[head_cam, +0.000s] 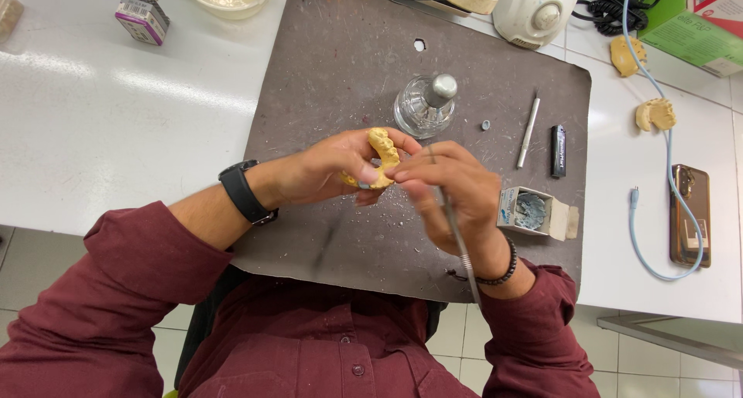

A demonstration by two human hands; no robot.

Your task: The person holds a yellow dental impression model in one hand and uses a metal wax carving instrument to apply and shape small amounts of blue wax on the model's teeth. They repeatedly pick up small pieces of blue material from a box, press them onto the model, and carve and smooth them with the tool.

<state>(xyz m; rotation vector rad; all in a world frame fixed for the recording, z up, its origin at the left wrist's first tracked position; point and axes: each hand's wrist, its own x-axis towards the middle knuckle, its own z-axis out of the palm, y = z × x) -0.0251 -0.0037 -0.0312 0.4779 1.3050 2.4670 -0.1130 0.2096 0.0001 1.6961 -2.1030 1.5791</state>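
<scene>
My left hand (pixel 329 169) grips a yellow dental plaster cast (pixel 382 155) above a dark grey work mat (pixel 325 65). My right hand (pixel 453 193) holds a thin metal instrument (pixel 458 243) like a pen, its tip against the cast and its handle pointing back toward my chest. Both hands touch around the cast. A black watch is on my left wrist and a bead bracelet on my right.
On the mat stand a glass burner with a metal cap (pixel 424 106), a slim metal tool (pixel 528 132), a black lighter (pixel 557 150) and a small open box of grey wax (pixel 530 211). Two more casts (pixel 655 113), a phone (pixel 690 214) with a blue cable and a white machine (pixel 536 9) lie on the white table.
</scene>
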